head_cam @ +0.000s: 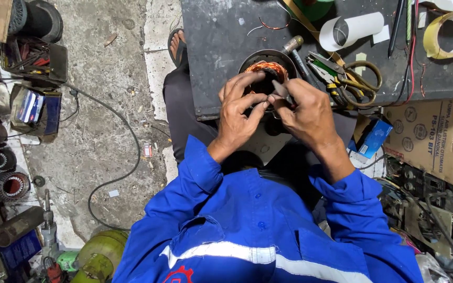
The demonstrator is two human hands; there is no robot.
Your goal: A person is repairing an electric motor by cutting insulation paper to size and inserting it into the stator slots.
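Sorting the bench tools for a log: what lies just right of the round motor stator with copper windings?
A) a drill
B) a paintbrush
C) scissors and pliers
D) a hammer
C: scissors and green-handled pliers lie on the dark bench right of the stator.

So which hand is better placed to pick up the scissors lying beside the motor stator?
Probably the right hand. It sits on the same side as the scissors, closer to them. The left hand has its fingers spread over the copper-wound stator and would have to cross over. The right does seem to pinch something small, though.
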